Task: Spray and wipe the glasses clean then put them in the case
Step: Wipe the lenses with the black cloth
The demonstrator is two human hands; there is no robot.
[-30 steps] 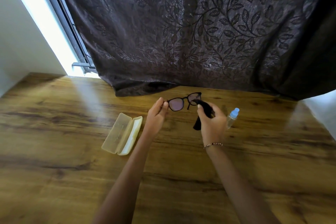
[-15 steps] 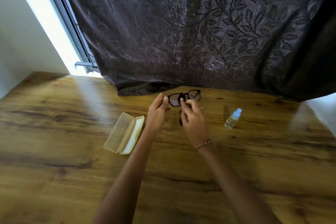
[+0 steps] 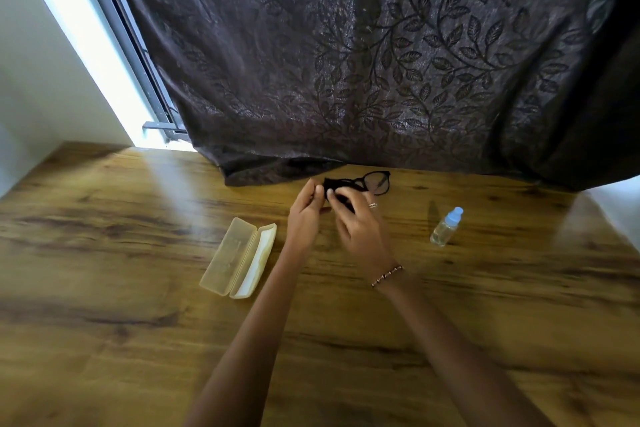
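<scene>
Black-framed glasses (image 3: 377, 182) are held up over the far part of the wooden table. My left hand (image 3: 304, 215) grips their left end. My right hand (image 3: 360, 222) presses a black cloth (image 3: 337, 189) over the left lens, which is hidden; only the right lens shows. A pale yellow glasses case (image 3: 239, 256) lies open on the table to the left of my hands. A small clear spray bottle (image 3: 446, 227) with a light blue cap stands to the right.
The wooden table (image 3: 138, 305) fills the lower view. A dark leaf-patterned curtain (image 3: 381, 62) hangs behind it, its hem resting on the far edge. A bright window strip and frame (image 3: 114, 45) run along the left.
My right hand has carried the black cloth from the right lens across to the left lens and now covers it. The glasses stay held up by my left hand.
</scene>
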